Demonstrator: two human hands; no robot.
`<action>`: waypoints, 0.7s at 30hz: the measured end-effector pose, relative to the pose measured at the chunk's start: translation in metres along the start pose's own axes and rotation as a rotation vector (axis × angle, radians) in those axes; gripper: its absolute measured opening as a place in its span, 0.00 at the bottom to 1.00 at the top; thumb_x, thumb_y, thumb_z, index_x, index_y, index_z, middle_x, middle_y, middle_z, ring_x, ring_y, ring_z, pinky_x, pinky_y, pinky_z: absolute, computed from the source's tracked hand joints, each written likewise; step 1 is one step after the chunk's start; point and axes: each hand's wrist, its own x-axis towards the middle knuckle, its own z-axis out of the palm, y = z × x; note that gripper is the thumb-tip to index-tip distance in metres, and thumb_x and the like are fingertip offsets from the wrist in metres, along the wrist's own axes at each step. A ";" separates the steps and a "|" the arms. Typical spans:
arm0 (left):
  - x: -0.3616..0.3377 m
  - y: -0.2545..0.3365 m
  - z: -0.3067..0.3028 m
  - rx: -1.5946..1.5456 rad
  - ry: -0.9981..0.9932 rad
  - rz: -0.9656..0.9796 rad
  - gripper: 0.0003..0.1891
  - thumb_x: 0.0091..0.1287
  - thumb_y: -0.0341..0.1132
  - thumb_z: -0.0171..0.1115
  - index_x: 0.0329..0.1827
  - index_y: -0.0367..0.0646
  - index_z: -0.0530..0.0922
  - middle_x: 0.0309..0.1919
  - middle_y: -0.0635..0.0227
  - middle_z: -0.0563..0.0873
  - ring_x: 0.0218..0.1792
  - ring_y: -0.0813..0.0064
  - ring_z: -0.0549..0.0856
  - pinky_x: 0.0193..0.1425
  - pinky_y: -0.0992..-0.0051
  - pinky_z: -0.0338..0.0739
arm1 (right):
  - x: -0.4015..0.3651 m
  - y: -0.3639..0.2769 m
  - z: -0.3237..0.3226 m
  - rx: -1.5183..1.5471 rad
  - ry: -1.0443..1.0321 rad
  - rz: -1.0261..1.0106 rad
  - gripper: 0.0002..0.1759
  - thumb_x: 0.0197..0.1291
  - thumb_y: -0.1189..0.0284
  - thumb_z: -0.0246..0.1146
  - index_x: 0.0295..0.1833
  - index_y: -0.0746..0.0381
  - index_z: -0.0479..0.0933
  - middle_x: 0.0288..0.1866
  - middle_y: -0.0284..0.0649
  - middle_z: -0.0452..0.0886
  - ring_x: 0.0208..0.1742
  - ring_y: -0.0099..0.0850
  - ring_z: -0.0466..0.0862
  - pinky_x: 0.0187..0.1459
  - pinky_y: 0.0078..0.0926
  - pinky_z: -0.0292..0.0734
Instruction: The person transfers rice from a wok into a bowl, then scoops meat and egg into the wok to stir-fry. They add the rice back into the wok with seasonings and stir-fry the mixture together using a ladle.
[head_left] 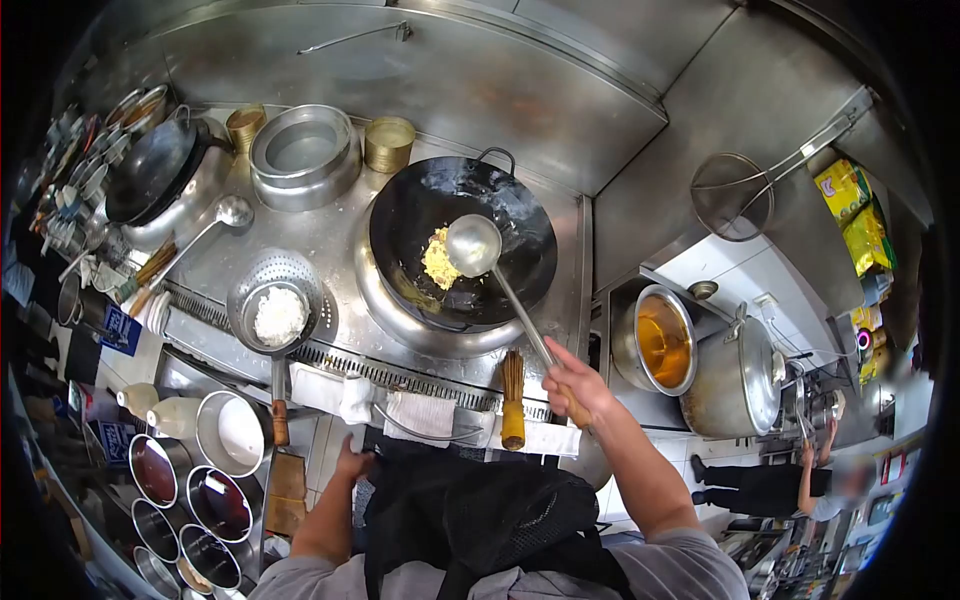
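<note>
My right hand (578,385) is closed around the wooden-ended handle of a long steel ladle (512,300). The ladle's bowl is inside the black wok (405,215), touching or just over yellow scrambled egg (438,262). The wok rests on a round metal burner ring. My left hand (354,462) hangs low by the counter's front edge, its thumb apart from the fingers and nothing visible in it. Left of the wok, a perforated strainer (255,275) holds white rice (280,316). A bamboo brush (512,405) lies at the front edge, near my right hand.
A metal pot (268,160) and a brass-coloured tin (389,145) stand behind. At right are a bowl of orange liquid (662,340) and a lidded pot (720,395). Sauce containers (222,500) crowd the lower left. Another person (770,487) stands at far right.
</note>
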 end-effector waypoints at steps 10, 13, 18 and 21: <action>-0.024 0.036 0.033 0.154 -0.010 -0.022 0.23 0.70 0.50 0.62 0.38 0.33 0.83 0.33 0.50 0.88 0.33 0.58 0.88 0.39 0.59 0.81 | 0.053 -0.030 -0.014 -0.088 -0.083 -0.043 0.37 0.75 0.71 0.53 0.83 0.37 0.48 0.32 0.37 0.73 0.21 0.25 0.70 0.25 0.27 0.70; -0.026 0.039 0.030 0.434 0.190 0.209 0.22 0.70 0.48 0.61 0.36 0.32 0.84 0.34 0.45 0.88 0.36 0.49 0.88 0.42 0.56 0.80 | 0.074 -0.030 -0.027 -0.022 -0.132 -0.009 0.38 0.76 0.72 0.52 0.83 0.39 0.45 0.31 0.37 0.73 0.21 0.25 0.71 0.24 0.27 0.70; 0.030 -0.017 0.023 0.396 0.098 0.351 0.23 0.65 0.41 0.65 0.55 0.31 0.78 0.40 0.47 0.89 0.37 0.51 0.90 0.43 0.59 0.83 | 0.058 -0.032 -0.026 -0.151 -0.141 -0.078 0.39 0.75 0.74 0.52 0.84 0.39 0.44 0.31 0.36 0.74 0.21 0.24 0.72 0.22 0.24 0.70; -0.074 0.078 0.040 0.625 0.084 -0.148 0.36 0.62 0.43 0.68 0.68 0.31 0.68 0.40 0.51 0.89 0.31 0.61 0.91 0.36 0.63 0.85 | 0.066 -0.026 -0.045 -0.047 -0.193 -0.013 0.40 0.74 0.74 0.53 0.84 0.38 0.44 0.31 0.36 0.73 0.21 0.24 0.72 0.22 0.25 0.70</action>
